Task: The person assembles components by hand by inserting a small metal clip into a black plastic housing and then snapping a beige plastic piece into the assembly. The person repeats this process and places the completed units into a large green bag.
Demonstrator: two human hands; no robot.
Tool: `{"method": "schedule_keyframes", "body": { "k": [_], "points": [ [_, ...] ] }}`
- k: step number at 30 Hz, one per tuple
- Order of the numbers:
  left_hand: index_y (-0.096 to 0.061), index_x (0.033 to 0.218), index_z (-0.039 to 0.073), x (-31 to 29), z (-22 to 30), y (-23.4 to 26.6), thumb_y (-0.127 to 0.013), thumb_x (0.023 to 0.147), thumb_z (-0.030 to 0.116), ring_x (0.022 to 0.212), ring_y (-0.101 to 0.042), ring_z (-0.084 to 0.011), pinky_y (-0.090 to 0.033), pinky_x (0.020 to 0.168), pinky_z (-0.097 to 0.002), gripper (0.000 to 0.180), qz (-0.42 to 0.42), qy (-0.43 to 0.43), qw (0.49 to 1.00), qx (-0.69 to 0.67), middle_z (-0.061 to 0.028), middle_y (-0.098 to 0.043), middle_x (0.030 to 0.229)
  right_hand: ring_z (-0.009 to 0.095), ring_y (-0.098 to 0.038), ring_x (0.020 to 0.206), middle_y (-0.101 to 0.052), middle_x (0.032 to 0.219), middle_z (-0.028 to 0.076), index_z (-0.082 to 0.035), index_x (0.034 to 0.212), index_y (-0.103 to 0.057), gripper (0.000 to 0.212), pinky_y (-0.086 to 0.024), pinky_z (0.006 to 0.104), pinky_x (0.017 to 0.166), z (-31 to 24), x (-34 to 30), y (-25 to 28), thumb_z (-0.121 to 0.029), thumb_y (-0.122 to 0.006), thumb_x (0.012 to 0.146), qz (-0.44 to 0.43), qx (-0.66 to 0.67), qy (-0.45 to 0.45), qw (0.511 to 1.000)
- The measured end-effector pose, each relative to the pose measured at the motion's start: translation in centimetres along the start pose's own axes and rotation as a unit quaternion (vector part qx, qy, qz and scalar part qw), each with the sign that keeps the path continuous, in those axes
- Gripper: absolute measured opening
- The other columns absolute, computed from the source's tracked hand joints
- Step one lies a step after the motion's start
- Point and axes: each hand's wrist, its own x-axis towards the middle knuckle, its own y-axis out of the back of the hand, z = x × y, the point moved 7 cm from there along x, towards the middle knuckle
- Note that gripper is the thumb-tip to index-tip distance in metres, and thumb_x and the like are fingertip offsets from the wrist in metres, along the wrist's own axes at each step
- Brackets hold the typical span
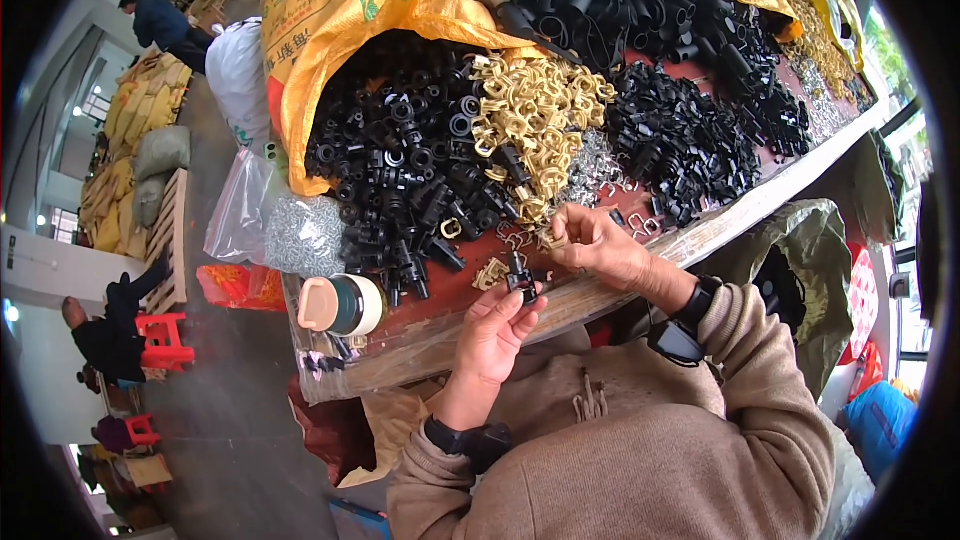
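In the head view, the left hand [488, 342], fingers curled up, holds a small black plastic fitting [520, 282] between thumb and fingertips, just above the near wooden edge of the red worktop [425, 314]. The right hand [612, 258] is narrowed to a pinch at the near tip of a heap of gold-coloured looped pieces [540, 120] — whether a piece sits between its fingertips I cannot tell. Left of that heap spreads a pile of black tubular plastic fittings [400, 155], spilling from an orange woven sack [440, 10] at the far edge; to its right lie small silver metal clips [592, 172], then a mound of small black plastic clips [690, 145]. A pink-lidded, dark-and-cream bottle [350, 305] stands by the left edge — near the front corner.
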Motion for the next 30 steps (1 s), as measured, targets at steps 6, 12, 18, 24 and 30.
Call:
{"method": "schedule_keyframes", "body": {
  "k": [6,12,18,24,30],
  "points": [
    [-0.054,0.098,0.002,0.5,-0.9,-0.9,-0.053,0.08,0.004,0.084,-0.059,-0.0217,-0.051,0.067,-0.0239,0.019,0.002,0.01,1.0,0.022,-0.0141,-0.058,0.096,0.005,-0.042,0.058,-0.047,0.065,-0.002,-0.008,0.083,-0.044,0.013,-0.035,0.0186,0.053,0.5,-1.5,0.6,-0.02,-0.044,0.086,0.026,0.096,-0.044,0.994],
    [-0.054,0.099,0.002,0.6,-1.3,-1.2,-0.053,0.079,0.005,0.084,-0.059,-0.0217,-0.05,0.068,-0.0242,0.02,-0.007,0.014,0.999,0.036,-0.0134,-0.058,0.095,0.012,-0.045,0.086,-0.048,0.091,0.006,-0.008,0.085,-0.046,0.016,-0.037,0.0265,0.073,-1.2,-2.1,-0.4,-0.023,-0.048,0.085,-0.051,0.072,0.027,0.996],
    [-0.056,0.097,0.003,0.3,-1.5,-2.7,-0.056,0.078,0.007,0.083,-0.059,-0.0207,-0.05,0.067,-0.0227,0.019,-0.053,0.059,0.997,0.022,-0.0087,-0.06,0.092,0.012,-0.051,0.079,-0.04,0.109,0.008,-0.005,0.082,-0.053,0.018,-0.042,0.026,0.075,-2.4,-2.7,-1.1,-0.022,-0.051,0.084,-0.102,-0.017,0.147,0.984],
    [-0.054,0.1,0.002,0.2,-2.3,-2.5,-0.059,0.078,0.014,0.083,-0.059,-0.0204,-0.051,0.069,-0.0241,0.025,-0.111,0.111,0.988,-0.004,-0.0095,-0.059,0.091,0.012,-0.052,0.081,-0.037,0.111,0.008,-0.002,0.081,-0.055,0.015,-0.049,0.0255,0.067,-2.0,-2.7,-2.4,-0.017,-0.054,0.082,-0.138,0.109,0.105,0.979],
    [-0.055,0.098,0.003,0.4,-2.4,-2.2,-0.061,0.076,0.022,0.082,-0.06,-0.0205,-0.052,0.066,-0.0239,0.03,-0.121,0.105,0.986,-0.039,-0.0096,-0.06,0.09,0.011,-0.052,0.079,-0.037,0.11,0.008,0.0,0.08,-0.055,0.014,-0.05,0.0248,0.064,-1.3,-3.0,-2.7,-0.014,-0.054,0.081,-0.12,0.13,0.099,0.979]
  ]
}}
